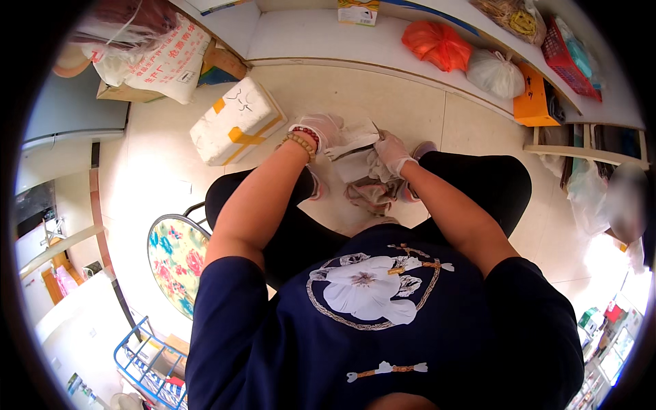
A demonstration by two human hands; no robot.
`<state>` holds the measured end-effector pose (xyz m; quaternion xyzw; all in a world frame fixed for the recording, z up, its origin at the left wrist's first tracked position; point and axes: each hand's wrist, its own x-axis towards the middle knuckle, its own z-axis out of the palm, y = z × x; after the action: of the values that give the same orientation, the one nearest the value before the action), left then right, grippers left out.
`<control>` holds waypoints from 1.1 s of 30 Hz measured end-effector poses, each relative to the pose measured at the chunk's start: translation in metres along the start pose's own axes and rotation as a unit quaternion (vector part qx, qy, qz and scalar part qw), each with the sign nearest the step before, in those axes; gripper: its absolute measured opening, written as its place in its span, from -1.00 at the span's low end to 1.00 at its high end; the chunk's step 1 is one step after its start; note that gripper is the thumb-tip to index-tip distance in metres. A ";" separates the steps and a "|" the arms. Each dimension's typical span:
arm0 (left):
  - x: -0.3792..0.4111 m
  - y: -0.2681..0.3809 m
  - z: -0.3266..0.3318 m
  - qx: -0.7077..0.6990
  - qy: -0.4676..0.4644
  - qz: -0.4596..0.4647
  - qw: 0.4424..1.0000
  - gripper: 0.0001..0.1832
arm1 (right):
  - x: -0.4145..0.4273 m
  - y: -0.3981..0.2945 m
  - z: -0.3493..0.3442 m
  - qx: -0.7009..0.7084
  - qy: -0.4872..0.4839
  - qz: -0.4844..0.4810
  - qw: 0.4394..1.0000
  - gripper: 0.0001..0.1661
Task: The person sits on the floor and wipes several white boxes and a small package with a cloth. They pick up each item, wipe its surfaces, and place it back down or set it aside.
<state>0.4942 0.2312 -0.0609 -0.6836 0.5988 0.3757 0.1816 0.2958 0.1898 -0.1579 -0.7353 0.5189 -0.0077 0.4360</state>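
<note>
Both hands wear thin, translucent gloves and meet low over the floor between my knees. My left hand (323, 130), with two beaded bracelets at the wrist, grips the left end of a crumpled-looking white piece (356, 136); its material is unclear. At the right end of that piece, my right hand (394, 151) holds a thin, dark pointed tool (376, 125), mostly hidden by the fingers. Below the hands is a pale block-like object (352, 166). Grey cloths (371, 195) lie bunched between my shoes, partly under my right hand.
A white foam box (238, 120) with yellow tape stands left of my left hand. A floral-topped stool (177, 261) is by my left leg. Along the far shelf (318, 38) sit an orange plastic bag (438, 46), a white bag (496, 74) and an orange box (535, 97).
</note>
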 end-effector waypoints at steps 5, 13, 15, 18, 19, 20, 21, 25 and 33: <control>-0.004 0.023 0.032 -0.051 0.062 -0.048 0.996 -0.15 | -0.008 0.007 0.004 0.019 -0.006 0.018 1.000 -0.51; 0.010 0.020 0.073 -0.232 0.086 -0.035 0.968 -0.01 | 0.001 0.053 0.014 0.077 -0.034 -0.019 0.996 -0.32; 0.013 0.013 0.082 -0.283 0.124 -0.015 0.951 -0.05 | 0.003 0.060 0.013 0.116 -0.050 -0.028 0.992 -0.27; 0.022 0.005 0.090 -0.337 0.130 -0.006 0.932 -0.06 | 0.002 0.062 0.015 0.131 -0.056 -0.056 0.988 -0.20; 0.023 0.002 0.093 -0.348 0.136 0.001 0.927 -0.07 | 0.002 0.063 0.014 0.129 -0.053 -0.067 0.988 -0.18; 0.023 -0.002 0.095 -0.359 0.142 0.009 0.922 -0.07 | 0.002 0.066 0.012 0.125 -0.062 -0.059 0.989 -0.17; 0.021 -0.011 0.102 -0.373 0.148 0.004 0.916 -0.08 | -0.005 0.054 0.013 0.123 -0.083 -0.053 0.987 -0.16; 0.019 0.003 0.094 -0.332 0.137 -0.008 0.933 -0.12 | -0.007 0.056 0.006 0.113 -0.113 -0.028 0.987 -0.16; 0.008 0.010 0.085 -0.228 0.174 0.017 0.958 -0.18 | -0.021 0.033 0.000 0.108 -0.071 -0.046 0.991 -0.31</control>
<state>0.4599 0.2832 -0.1199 -0.7515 0.5310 0.3806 -0.0918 0.2610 0.2028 -0.1701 -0.7053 0.4487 -0.0317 0.5479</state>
